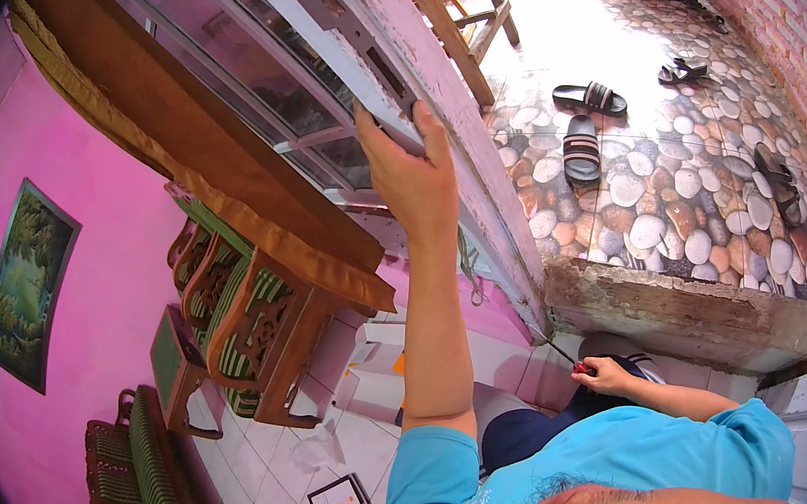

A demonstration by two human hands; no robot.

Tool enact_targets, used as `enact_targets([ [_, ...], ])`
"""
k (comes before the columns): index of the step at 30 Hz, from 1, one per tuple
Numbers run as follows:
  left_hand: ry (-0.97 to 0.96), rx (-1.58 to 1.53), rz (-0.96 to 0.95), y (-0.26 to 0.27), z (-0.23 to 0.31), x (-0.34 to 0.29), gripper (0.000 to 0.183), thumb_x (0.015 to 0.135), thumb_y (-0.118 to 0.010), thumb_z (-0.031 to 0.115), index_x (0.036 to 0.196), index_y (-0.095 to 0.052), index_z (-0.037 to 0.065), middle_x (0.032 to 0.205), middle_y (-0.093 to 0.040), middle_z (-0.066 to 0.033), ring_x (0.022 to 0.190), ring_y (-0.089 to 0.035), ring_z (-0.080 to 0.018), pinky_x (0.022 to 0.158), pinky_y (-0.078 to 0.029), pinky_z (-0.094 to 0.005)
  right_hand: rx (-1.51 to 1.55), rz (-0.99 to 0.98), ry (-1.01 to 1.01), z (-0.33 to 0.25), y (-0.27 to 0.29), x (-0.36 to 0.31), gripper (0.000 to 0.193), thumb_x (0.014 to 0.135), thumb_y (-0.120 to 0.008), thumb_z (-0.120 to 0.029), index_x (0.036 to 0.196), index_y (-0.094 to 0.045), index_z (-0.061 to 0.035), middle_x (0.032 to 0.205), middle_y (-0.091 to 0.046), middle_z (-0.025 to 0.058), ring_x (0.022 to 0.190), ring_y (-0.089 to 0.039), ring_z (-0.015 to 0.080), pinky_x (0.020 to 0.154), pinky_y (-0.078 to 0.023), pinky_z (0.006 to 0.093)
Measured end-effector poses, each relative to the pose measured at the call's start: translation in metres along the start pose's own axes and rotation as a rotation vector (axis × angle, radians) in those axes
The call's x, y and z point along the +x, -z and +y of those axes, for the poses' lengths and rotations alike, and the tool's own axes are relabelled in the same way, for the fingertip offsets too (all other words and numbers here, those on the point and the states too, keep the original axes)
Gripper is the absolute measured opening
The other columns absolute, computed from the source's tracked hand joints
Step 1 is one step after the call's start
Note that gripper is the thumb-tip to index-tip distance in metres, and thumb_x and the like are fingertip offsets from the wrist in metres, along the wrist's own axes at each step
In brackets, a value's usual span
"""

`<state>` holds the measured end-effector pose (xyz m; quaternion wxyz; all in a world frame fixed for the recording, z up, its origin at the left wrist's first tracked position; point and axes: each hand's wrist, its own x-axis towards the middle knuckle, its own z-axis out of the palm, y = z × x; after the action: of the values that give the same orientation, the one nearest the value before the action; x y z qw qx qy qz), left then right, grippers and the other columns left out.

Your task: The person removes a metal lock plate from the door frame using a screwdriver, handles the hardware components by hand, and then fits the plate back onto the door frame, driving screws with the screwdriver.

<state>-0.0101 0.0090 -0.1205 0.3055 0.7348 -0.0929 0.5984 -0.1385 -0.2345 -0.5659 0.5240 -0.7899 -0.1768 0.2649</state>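
My left hand (411, 175) reaches up and grips the edge of the white door frame (467, 209), thumb on one side and fingers on the other. Just above it, a metal lock plate (346, 32) with rectangular openings is set into the frame. Low on the right, my right hand (608, 378) is closed around the red handle of a screwdriver (582, 368). Its thin shaft points up and left, toward the foot of the frame; I cannot tell whether the tip touches anything.
A worn concrete step (683, 308) leads to a pebble-patterned floor with sandals (580, 150) and a wooden ladder-like stand (487, 30). On my left are carved chairs (251, 321), a small table (176, 366), a wooden valance (207, 125), and an open white box (373, 372). A small booklet (337, 499) lies on the tiles.
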Motion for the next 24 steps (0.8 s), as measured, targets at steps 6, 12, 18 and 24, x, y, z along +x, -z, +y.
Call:
enact_targets([
  [6,0.013,-0.017,-0.002,0.0,0.0,0.0,0.058,0.099,-0.064,0.024,0.142,-0.041,-0.007,0.12,-0.062,-0.0225,0.106,-0.064,-0.03,0.093,-0.05,-0.0399,-0.046,0.022,0.051,0.012,-0.002,0.003,0.036,0.095,-0.072,-0.039,0.091,-0.063,-0.0041,0.073,-0.066,0.006,0.065,-0.065,0.0142,0.059,-0.051,0.033],
  [12,0.028,0.012,-0.003,0.003,0.004,0.001,0.059,0.099,-0.065,0.025,0.142,-0.041,-0.006,0.121,-0.061,-0.0236,0.107,-0.064,-0.0321,0.094,-0.05,-0.0411,-0.078,0.014,0.037,0.013,-0.003,0.005,0.036,0.095,-0.072,-0.038,0.092,-0.062,-0.0039,0.073,-0.066,0.006,0.064,-0.065,0.0139,0.059,-0.051,0.0331],
  [18,0.048,0.014,-0.028,0.006,0.008,0.001,0.061,0.099,-0.064,0.027,0.143,-0.04,-0.008,0.128,-0.058,-0.0294,0.113,-0.062,-0.0419,0.096,-0.05,-0.0458,0.006,-0.019,-0.059,-0.004,0.002,-0.001,0.041,0.092,-0.071,-0.044,0.093,-0.064,-0.0034,0.076,-0.064,0.0111,0.072,-0.06,0.0208,0.069,-0.048,0.038],
  [24,0.038,0.01,-0.021,0.003,0.004,0.0,0.061,0.099,-0.064,0.027,0.143,-0.04,-0.008,0.129,-0.057,-0.0299,0.113,-0.062,-0.0432,0.096,-0.05,-0.0463,-0.023,-0.007,-0.033,0.006,0.0,0.001,0.042,0.093,-0.07,-0.044,0.093,-0.064,-0.003,0.077,-0.063,0.011,0.072,-0.059,0.0205,0.069,-0.048,0.038],
])
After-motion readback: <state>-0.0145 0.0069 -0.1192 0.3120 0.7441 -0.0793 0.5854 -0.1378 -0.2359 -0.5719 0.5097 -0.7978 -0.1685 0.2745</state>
